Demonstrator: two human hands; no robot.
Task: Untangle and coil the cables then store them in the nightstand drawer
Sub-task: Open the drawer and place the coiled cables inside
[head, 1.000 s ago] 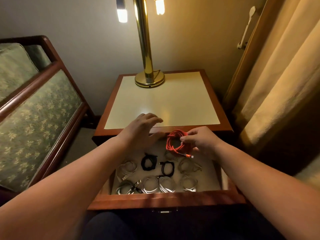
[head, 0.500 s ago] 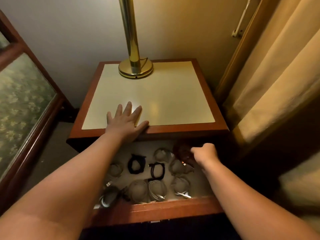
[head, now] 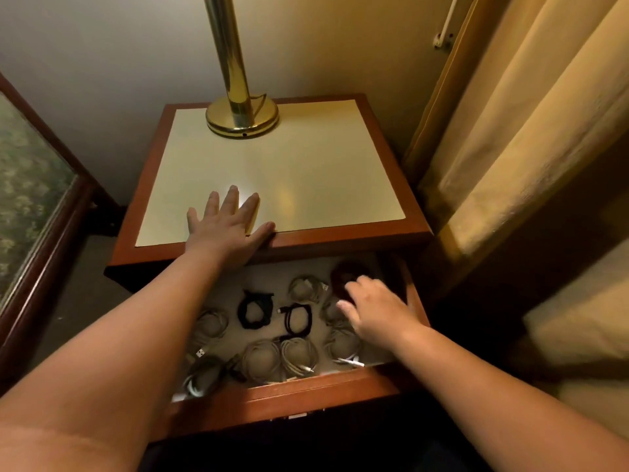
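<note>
The nightstand drawer (head: 292, 393) stands pulled out, holding several coiled cables. A red coiled cable (head: 345, 272) lies in its shadowed back right corner. Two black coils (head: 255, 306) sit mid-drawer, and several pale coils (head: 299, 361) fill the rest. My right hand (head: 374, 310) hovers over the drawer just in front of the red coil, fingers loose and holding nothing. My left hand (head: 228, 226) rests flat on the nightstand top (head: 306, 185) at its front edge, fingers spread.
A brass lamp base (head: 242, 119) stands at the back of the nightstand top. Heavy curtains (head: 527, 148) hang close on the right. A padded wooden-framed headboard (head: 30, 206) is at the left, with carpet between it and the nightstand.
My right hand carried the red coil down into the drawer's back right corner and let go of it. My left hand moved from above the drawer onto the nightstand top.
</note>
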